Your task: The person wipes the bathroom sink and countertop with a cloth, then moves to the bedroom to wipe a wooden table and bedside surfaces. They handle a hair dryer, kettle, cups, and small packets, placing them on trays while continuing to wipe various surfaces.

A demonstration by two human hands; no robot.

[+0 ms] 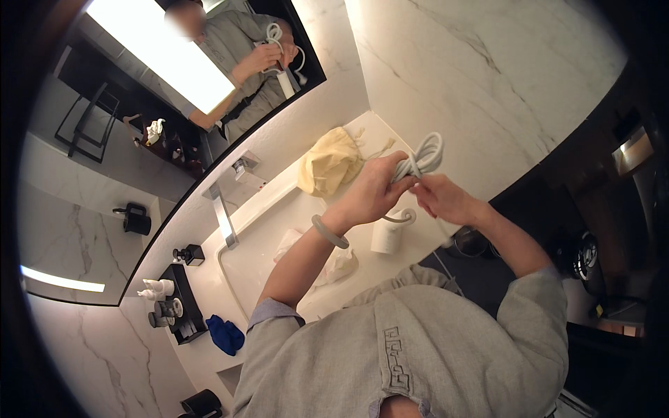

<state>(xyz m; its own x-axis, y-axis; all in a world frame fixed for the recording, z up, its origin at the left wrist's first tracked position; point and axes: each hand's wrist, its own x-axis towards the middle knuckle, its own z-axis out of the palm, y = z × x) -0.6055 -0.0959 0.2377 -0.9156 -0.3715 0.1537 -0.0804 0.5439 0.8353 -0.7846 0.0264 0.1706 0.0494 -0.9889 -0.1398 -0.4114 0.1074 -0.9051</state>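
Note:
My left hand (377, 189), with a grey band on its wrist, grips a looped bundle of white power cord (429, 151). Against the bundle's lower side, the fingers of my right hand (444, 197) pinch the cord where it wraps around the loops. One stretch of cord curls down to a white cylindrical appliance part (387, 237) beneath my hands, probably a hair dryer's body. Below my right hand dangles a blurred cord end (448, 242). A cream-yellow drawstring cloth bag (330, 162) lies on the counter just beyond my left hand.
A white basin (245, 266) with crumpled white cloth or paper (339, 266) sits under my left arm, below a chrome faucet (222, 217). To the left are a black soap dispenser (191, 255), a black tray (183, 308) of toiletries and a blue cloth (225, 334). A mirror (104, 209) covers the wall.

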